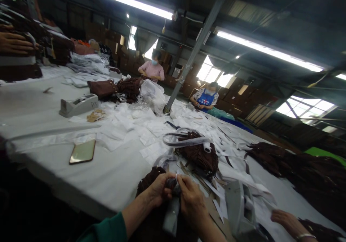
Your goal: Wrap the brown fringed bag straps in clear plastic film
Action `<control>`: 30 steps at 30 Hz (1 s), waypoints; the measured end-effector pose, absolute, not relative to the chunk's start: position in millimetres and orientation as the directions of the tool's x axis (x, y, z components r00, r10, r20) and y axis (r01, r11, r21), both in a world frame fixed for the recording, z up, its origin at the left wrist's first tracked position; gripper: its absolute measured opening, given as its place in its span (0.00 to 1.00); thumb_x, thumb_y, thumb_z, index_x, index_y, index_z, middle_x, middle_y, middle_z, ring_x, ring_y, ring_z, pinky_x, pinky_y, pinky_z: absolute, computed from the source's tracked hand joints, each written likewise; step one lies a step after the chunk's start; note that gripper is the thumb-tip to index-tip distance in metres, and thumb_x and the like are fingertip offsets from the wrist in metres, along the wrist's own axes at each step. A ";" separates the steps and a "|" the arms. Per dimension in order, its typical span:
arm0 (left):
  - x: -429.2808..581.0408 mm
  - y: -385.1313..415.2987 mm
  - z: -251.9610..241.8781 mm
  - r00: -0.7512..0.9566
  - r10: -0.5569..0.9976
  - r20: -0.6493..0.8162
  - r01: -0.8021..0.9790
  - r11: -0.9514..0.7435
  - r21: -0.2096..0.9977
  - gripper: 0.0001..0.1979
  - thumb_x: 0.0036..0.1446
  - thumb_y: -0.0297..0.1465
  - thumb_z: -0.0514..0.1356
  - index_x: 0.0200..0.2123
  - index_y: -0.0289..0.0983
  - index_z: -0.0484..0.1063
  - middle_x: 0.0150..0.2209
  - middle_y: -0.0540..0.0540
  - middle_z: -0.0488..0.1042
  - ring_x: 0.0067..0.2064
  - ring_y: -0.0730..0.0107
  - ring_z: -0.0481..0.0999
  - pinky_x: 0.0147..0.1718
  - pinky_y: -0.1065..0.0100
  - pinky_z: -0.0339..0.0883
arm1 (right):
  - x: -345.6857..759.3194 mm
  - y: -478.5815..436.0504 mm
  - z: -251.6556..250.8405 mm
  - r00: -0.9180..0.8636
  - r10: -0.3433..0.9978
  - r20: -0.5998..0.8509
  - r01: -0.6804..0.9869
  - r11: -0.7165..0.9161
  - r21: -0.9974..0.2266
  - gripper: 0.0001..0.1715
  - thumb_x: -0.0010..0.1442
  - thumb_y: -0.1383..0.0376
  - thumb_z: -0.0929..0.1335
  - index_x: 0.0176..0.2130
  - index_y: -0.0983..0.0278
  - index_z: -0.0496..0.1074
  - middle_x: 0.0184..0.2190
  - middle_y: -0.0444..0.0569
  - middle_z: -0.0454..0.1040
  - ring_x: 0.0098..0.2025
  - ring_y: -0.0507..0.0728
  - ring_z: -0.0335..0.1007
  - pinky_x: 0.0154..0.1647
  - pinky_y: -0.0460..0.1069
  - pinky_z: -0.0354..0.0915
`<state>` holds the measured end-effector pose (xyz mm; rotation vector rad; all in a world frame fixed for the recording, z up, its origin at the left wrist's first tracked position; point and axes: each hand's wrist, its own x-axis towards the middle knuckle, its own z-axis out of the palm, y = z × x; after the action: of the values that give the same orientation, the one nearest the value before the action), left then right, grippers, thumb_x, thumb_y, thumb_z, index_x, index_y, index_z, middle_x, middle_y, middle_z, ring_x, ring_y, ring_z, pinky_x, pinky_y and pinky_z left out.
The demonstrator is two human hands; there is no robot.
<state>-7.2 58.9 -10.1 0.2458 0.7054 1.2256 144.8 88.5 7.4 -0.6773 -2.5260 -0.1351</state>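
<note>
Near the bottom centre, my left hand (161,190) and my right hand (190,196) are closed, pinching a strap wrapped in clear plastic (171,213) between them. The wrapped end hangs down below my fingers. Behind my left hand lies a dark brown ruffled bag (150,179), partly hidden by my hands. Just beyond, a second brown ruffled bag (198,155) lies on the table, with a plastic-wrapped handle (186,141) looped over it.
White table (116,177) holds a phone (82,152), tape dispensers (78,105) (240,209), paper scraps and brown bags. Another person's hand (289,222) is at lower right, another (16,44) at far left. Two people stand across the table beside a metal post (194,51).
</note>
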 end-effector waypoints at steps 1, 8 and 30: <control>-6.4 59.1 -10.6 0.160 0.920 -0.358 -0.782 0.339 0.523 0.08 0.47 0.32 0.62 0.27 0.34 0.67 0.19 0.55 0.64 0.13 0.85 0.54 0.12 0.79 0.50 | 146.0 88.7 -0.2 -0.717 0.420 0.557 0.483 0.875 -0.039 0.32 0.57 0.78 0.57 0.59 0.62 0.62 0.45 0.55 0.72 0.45 0.60 0.71 0.44 0.54 0.71; -12.7 60.5 -22.9 0.217 0.898 -0.382 -0.803 0.387 0.453 0.07 0.47 0.30 0.62 0.30 0.33 0.68 0.17 0.57 0.62 0.12 0.86 0.52 0.10 0.80 0.47 | 141.7 94.2 -23.1 -0.615 0.369 0.697 0.459 0.886 -0.064 0.24 0.62 0.75 0.60 0.56 0.61 0.67 0.48 0.55 0.74 0.48 0.59 0.72 0.46 0.55 0.72; -7.9 58.5 -53.7 0.067 0.960 -0.271 -0.700 0.238 0.673 0.10 0.47 0.35 0.60 0.30 0.36 0.63 0.20 0.58 0.62 0.12 0.87 0.48 0.10 0.79 0.41 | 169.3 82.0 -2.9 -0.368 0.702 0.609 0.686 0.648 -0.331 0.30 0.64 0.65 0.59 0.64 0.63 0.52 0.51 0.55 0.73 0.51 0.63 0.68 0.51 0.59 0.61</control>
<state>-7.9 58.5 -53.7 0.4162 0.7729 1.3070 169.3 82.0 -2.9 -1.0744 -2.1182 0.0275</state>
